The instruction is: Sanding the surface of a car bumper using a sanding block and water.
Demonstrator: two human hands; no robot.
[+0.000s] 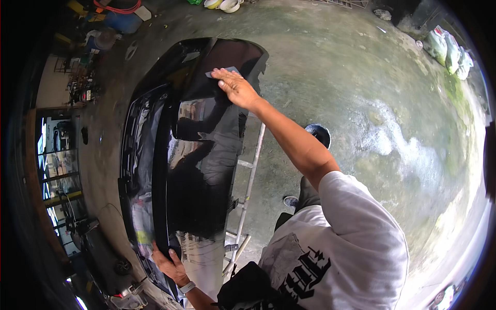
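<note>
A glossy black car bumper cover [201, 170] lies across a pale metal stand [252, 162] before me. My right hand [234, 87] reaches out to the bumper's far end, fingers laid flat over a grey sheet [232, 69] that looks like sandpaper. Parts of the sheet show beyond the fingers, and it rests against the painted surface. Down at the near end, my left hand [170, 263], with a light-banded watch [187, 287] at the wrist, grips the bumper by a black edge beside the grille opening. The thumb and fingers straddle that edge.
A dark rounded object [318, 135] sits on the stained concrete floor [348, 77] beyond the stand. Plastic sacks [445, 50] stand at the upper right. Pale basins [229, 5] and a red hose [120, 7] lie at the top. A dark vehicle part [100, 255] occupies the lower left.
</note>
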